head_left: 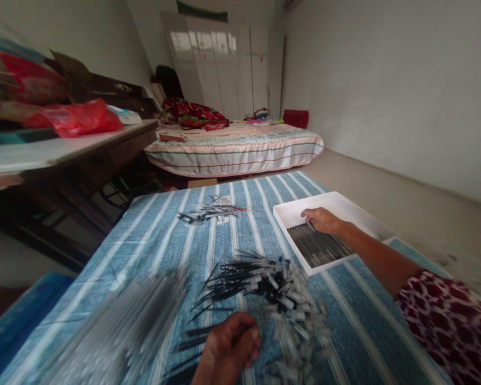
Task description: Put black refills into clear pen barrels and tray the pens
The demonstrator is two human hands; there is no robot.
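Observation:
My right hand (323,220) reaches into a white box (291,247) at the right, over a row of dark pens (318,245); whether its fingers grip one is hidden. Near the front edge, my left hand (234,342) is curled, its thumb close to the fingers, and nothing can be made out in it. Just beyond it lies a pile of thin black refills (232,275). Small whitish caps (292,315) are heaped to its right. Clear tubes (120,326) lie bundled at the left, slightly blurred.
A striped blue cloth (260,235) covers the table. Further back lie more thin dark pieces (212,213). A side table (36,152) with a red plastic bag (84,118) stands left, a bed (240,149) beyond, and a blue object (28,326) at lower left.

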